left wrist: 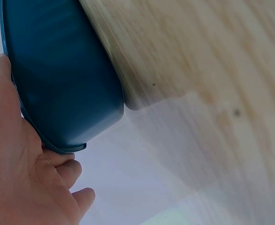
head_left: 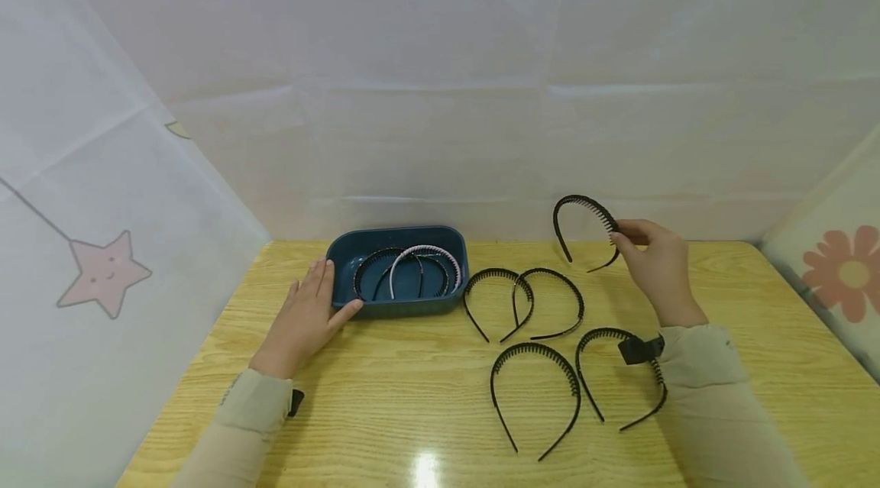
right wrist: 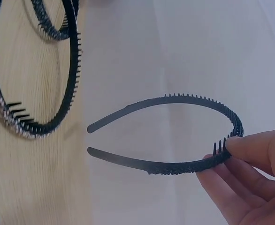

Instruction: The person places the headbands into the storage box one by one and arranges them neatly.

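At the back right, my right hand (head_left: 656,266) pinches a black toothed headband (head_left: 584,200) between thumb and fingers. In the right wrist view this headband (right wrist: 189,100) is held by its curved top, with both free ends pointing left. My left hand (head_left: 302,324) rests against the left end of a dark blue bin (head_left: 399,310), thumb spread along the front rim and fingers extended up the side. In the left wrist view the fingers lie along the rim of the bin (left wrist: 62,70). Inside it are a pale lilac headband (head_left: 421,248) and dark headbands (head_left: 357,272).
On the wooden table (head_left: 385,389), two black headbands overlap right of the bin, one at left (head_left: 493,272) and one at right (head_left: 550,272). Nearer the front lie another headband (head_left: 535,347) and one (head_left: 605,332) partly under the right wrist. A white sheet (head_left: 426,129) hangs behind.
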`<state>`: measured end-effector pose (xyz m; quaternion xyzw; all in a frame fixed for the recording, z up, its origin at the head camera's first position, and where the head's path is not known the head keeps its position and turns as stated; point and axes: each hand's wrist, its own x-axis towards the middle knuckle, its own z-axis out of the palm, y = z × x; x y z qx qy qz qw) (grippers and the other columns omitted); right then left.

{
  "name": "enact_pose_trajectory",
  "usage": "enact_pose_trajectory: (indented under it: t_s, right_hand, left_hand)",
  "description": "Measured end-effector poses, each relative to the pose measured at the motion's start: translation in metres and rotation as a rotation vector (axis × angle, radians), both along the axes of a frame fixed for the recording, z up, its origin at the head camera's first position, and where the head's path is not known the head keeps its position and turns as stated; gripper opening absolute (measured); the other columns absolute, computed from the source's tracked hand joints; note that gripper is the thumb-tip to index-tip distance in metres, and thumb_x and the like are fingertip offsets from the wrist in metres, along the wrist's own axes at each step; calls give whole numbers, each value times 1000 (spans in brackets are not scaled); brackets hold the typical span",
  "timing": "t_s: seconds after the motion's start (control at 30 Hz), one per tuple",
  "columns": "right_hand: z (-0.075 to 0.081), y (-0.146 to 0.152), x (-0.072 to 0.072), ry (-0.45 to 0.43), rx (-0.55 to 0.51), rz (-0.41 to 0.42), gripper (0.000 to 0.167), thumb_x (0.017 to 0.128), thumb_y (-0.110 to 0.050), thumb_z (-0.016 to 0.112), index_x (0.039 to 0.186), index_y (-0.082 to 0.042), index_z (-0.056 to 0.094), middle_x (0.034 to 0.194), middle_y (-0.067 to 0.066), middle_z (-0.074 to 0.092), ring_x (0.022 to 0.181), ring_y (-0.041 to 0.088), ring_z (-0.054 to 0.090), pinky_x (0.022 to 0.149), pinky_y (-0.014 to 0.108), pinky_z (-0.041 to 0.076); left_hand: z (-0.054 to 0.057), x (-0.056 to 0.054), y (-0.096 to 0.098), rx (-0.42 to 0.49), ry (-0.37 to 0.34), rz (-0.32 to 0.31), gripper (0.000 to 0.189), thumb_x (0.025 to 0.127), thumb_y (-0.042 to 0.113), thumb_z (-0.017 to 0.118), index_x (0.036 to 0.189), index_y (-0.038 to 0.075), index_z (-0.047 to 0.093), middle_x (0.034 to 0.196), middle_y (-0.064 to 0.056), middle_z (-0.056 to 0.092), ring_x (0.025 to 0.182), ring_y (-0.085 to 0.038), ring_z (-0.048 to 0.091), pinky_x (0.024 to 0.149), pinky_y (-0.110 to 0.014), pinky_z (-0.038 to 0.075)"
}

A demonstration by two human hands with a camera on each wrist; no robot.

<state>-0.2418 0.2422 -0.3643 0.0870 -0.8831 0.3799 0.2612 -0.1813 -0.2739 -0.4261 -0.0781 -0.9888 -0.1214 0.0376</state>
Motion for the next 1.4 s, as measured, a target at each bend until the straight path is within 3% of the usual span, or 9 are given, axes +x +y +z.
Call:
enact_pose_trajectory:
  t_s: [0.2, 0.27, 0.67, 1.13, 1.4]
  right_hand:
    - [2, -11, 1, -17, -35, 27, 24, 97, -10, 70, 117, 3, 73, 104, 20, 74, 85, -7, 57, 72, 8, 43]
    - [3, -16, 1, -32, -48, 40, 24, 98, -11, 70, 117, 3, 73, 105, 19, 74, 83, -16, 51, 73, 8, 44]
    - [6, -52, 5, -91, -198, 161, 25, 97, -9, 70, 118, 5, 72, 105, 21, 73, 82, -8, 59, 73, 9, 52]
    - [13, -97, 6, -212, -461, 319, 27, 98, -4, 67, 122, 10, 67, 113, 28, 67, 87, 3, 67, 81, 23, 60]
    - [10, -123, 6, -254, -543, 372, 26, 98, -1, 66, 122, 9, 67, 113, 26, 66, 88, 6, 68, 84, 30, 60]
  left_hand:
    - [1, 0, 0, 5, -5, -1, 103, 99, 71, 37, 160, -7, 8, 167, -26, 4, 154, -43, 5, 120, -66, 10]
    - [1, 1, 0, 7, -7, -1, 103, 99, 71, 37, 160, -7, 7, 167, -26, 3, 154, -43, 5, 120, -66, 10]
    - [0, -1, 0, 19, -13, -7, 103, 100, 71, 37, 160, -7, 6, 167, -26, 3, 154, -43, 4, 121, -65, 9]
    - [0, 0, 0, 14, -9, -8, 102, 100, 70, 38, 159, -8, 8, 167, -27, 4, 154, -43, 5, 120, -66, 10]
    - [0, 0, 0, 16, 2, -10, 101, 100, 68, 40, 159, -8, 10, 166, -27, 6, 153, -44, 7, 120, -66, 10]
